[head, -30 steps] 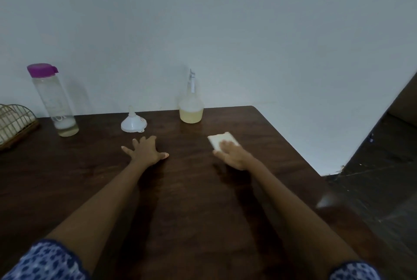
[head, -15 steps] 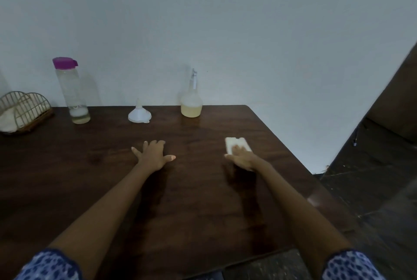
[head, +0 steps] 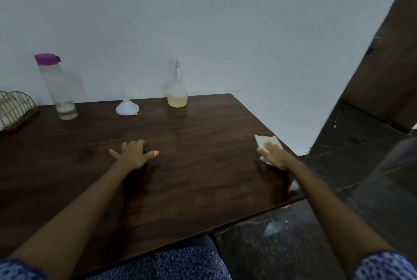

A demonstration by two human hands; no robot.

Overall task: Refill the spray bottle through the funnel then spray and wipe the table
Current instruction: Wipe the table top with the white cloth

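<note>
My right hand (head: 274, 155) presses flat on a white folded cloth (head: 267, 141) near the right edge of the dark wooden table (head: 191, 144). Fingers spread, my left hand (head: 133, 154) rests palm down on the table's middle and holds nothing. A clear spray bottle (head: 177, 92) with pale yellow liquid in its round base stands at the back. To its left a white funnel (head: 127, 107) sits upside down. Further left stands a tall clear bottle with a purple cap (head: 56, 87), a little liquid at its bottom.
A wire rack (head: 14, 108) holding something pale sits at the table's far left. The wall runs right behind the bottles. The table's right and front edges drop to a dark tiled floor (head: 349, 167). My lap in blue patterned fabric is under the front edge.
My right hand has slid the cloth to the right, from the table's middle toward its right edge. The left hand has stayed planted. The camera has pulled back and tilted.
</note>
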